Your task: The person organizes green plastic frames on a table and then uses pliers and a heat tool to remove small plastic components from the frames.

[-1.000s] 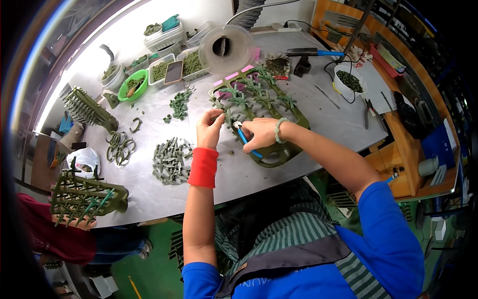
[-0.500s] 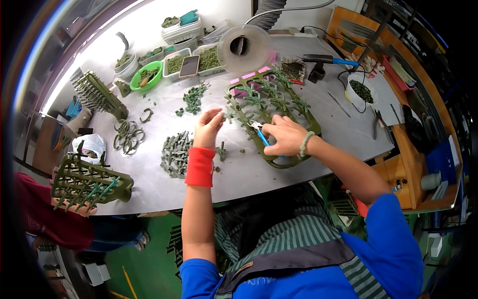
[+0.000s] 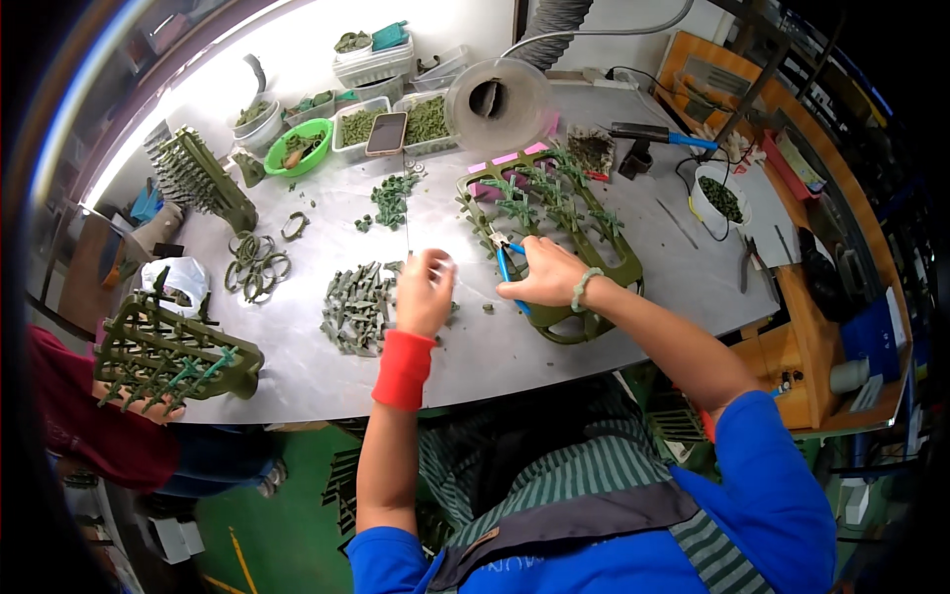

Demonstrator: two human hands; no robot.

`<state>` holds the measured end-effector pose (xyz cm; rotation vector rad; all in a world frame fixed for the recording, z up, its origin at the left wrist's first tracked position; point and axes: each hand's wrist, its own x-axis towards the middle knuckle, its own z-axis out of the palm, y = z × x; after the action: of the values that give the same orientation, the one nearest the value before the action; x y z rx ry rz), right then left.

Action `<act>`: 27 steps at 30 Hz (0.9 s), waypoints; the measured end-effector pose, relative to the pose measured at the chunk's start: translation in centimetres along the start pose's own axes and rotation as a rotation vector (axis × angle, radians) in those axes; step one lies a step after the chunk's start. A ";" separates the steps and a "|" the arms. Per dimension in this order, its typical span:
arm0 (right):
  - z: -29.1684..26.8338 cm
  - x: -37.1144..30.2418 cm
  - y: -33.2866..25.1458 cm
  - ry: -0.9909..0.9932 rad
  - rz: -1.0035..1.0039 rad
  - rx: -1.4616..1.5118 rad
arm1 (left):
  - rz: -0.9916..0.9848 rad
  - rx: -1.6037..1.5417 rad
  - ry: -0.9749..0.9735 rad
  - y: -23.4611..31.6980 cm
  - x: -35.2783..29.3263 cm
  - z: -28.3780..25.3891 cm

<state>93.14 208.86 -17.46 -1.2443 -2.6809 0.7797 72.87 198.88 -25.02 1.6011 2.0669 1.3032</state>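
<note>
My right hand (image 3: 546,272) is closed around small blue-handled pliers (image 3: 506,267), whose metal jaws point away from me at the left side of an olive-green frame (image 3: 621,259). Green branched parts (image 3: 516,203) sit along the bars of this frame. My left hand (image 3: 427,289), below a red wristband (image 3: 404,370) on that arm, hovers at the right edge of a pile of grey-green pieces (image 3: 356,309). Motion blurs its curled fingers, and I cannot make out anything in them.
A phone (image 3: 387,134) rests on tubs of green pellets (image 3: 427,122), beside a green bowl (image 3: 298,148). A clear round hood (image 3: 510,109) stands behind the frame. Green rings (image 3: 256,267) lie left. A soldering-type tool (image 3: 653,133) lies back right. Another person's sleeve (image 3: 74,416) is far left.
My left hand has come away from the frame, moving down toward the pile. My right hand has shifted slightly left with the pliers, whose handles now show spread apart.
</note>
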 end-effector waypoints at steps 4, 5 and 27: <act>0.4 1.4 -0.7 0.039 -0.001 -0.030 | -0.438 -0.625 -0.707 4.1 -3.2 0.3; 0.3 1.6 -1.0 0.022 0.027 -0.042 | -0.496 -0.679 -0.800 5.0 -3.9 0.6; 0.1 3.2 -4.3 -0.084 0.145 -0.270 | -0.556 -1.195 -0.487 5.1 -7.6 7.9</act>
<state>87.97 208.89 -15.87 -1.5103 -2.8638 0.5061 84.22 196.34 -28.31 0.6232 0.9246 1.3039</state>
